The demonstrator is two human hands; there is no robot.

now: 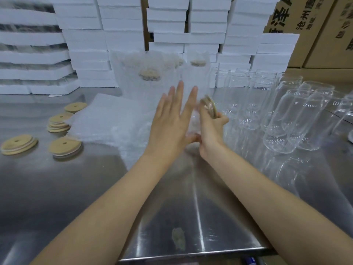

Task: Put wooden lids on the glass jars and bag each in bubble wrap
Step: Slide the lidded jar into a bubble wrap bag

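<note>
My right hand (pixel 211 129) grips a glass jar (pixel 194 121) that is tilted, with its wooden lid (pixel 210 108) on top facing up and right. My left hand (pixel 172 121) is flat with fingers spread, pressed against the jar's left side. Motion blur hides the jar's body. A stack of bubble wrap bags (pixel 107 121) lies flat on the steel table left of my hands. Loose wooden lids (pixel 65 146) with centre holes lie in small piles at the far left. Several bagged, lidded jars (pixel 149 77) stand upright behind my hands.
Several bare glass jars (pixel 286 115) stand and lean at the right. White foam boxes (pixel 124 35) are stacked along the back, with cardboard cartons (pixel 315 25) at the back right. The steel table's (pixel 191 217) front edge runs below my forearms.
</note>
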